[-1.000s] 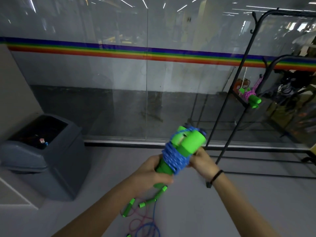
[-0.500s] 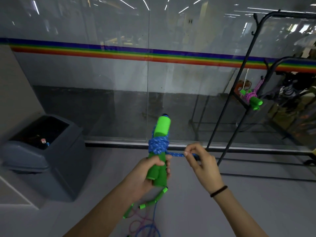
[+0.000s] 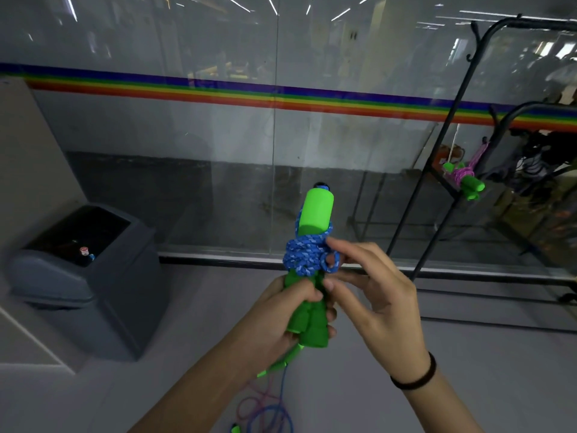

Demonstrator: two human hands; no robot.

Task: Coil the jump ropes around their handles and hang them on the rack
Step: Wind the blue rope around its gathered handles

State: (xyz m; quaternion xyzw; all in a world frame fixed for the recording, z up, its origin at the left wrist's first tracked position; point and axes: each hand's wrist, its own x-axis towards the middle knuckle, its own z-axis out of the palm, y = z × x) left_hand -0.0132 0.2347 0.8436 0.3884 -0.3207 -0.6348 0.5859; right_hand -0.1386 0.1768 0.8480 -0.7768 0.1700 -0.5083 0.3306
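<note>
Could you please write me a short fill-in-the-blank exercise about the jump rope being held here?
1. The left hand grips the handles, which are ____ in colour.
2. The rope coiled around the handles is ____.
3. The right hand wears a ____ band on its wrist.
4. On the rack at the right hangs a bundle wound with ____ rope.

Missing words: green; blue; black; pink
</note>
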